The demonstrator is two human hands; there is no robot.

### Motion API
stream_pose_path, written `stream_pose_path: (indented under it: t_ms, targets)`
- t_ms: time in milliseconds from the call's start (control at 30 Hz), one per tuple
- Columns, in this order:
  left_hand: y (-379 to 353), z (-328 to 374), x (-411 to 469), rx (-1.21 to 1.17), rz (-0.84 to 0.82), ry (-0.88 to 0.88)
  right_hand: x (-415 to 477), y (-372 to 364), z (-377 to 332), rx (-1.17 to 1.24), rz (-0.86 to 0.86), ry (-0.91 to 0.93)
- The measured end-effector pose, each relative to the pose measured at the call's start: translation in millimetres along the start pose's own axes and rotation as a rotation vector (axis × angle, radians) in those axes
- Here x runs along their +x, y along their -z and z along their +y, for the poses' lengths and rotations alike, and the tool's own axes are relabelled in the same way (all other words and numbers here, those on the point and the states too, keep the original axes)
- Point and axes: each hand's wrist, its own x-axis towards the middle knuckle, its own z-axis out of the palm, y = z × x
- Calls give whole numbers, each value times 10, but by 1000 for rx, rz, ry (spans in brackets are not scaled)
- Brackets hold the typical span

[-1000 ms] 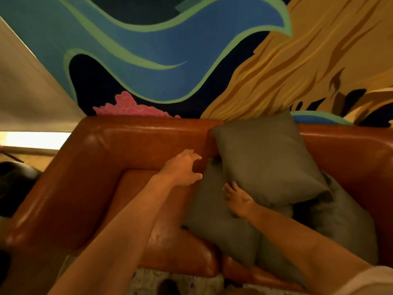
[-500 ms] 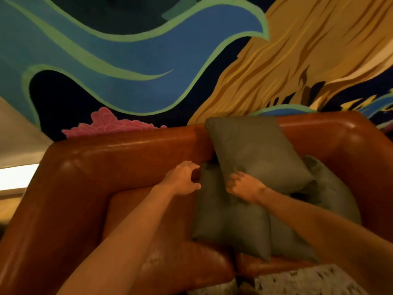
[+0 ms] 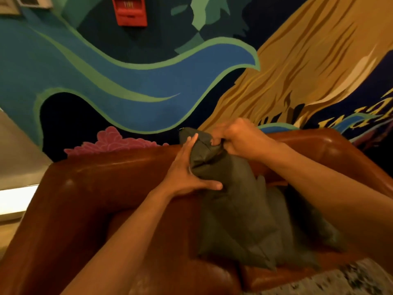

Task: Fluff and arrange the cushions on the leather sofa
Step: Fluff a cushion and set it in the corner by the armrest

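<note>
Right hand (image 3: 238,139) fingers clenched on the top corner of the grey cushion (image 3: 234,205), frame centre. Left hand (image 3: 187,173) spread flat against its side. Cushion upright on the leather sofa (image 3: 106,188); fluffing under way; second cushion (image 3: 314,226) behind apparently unarranged.

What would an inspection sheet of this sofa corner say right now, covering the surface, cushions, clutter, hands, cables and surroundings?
Surface: brown leather sofa, glossy, its seat bare on the left side.
Job's things: grey cushion lifted by its top; second grey cushion lies behind it on the seat.
Clutter: nothing seen.
Grippers: left hand pressed flat against the cushion's left side; right hand fisted on its top corner.
Cables: nothing seen.
Surroundings: painted mural wall behind; red wall box above; speckled surface in front.
</note>
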Motion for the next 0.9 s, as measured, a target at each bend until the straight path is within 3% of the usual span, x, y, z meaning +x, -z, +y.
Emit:
stream_pose_path:
  t_ms: [133,267,333,567,767,900]
  targets:
    - [277,-13,-161,-232,181,67,289,-90,-92,198,35,-95]
    - [476,-178,-514,-296,473,321,564,-530,-248,313,89,-240]
    - [485,-291,-793,-304,534,447,741,-759,-366,396,93,-306]
    - [554,-706,-2054,226,431,859,1306,-1391,-840,634,23,-417]
    - [398,-1161,-2290,225,748,1052,1550,-1699,-1151,631,-109,-315]
    - [527,-1185,-2192,327,793,1064,1744,-1834,-949,508,-199,-330]
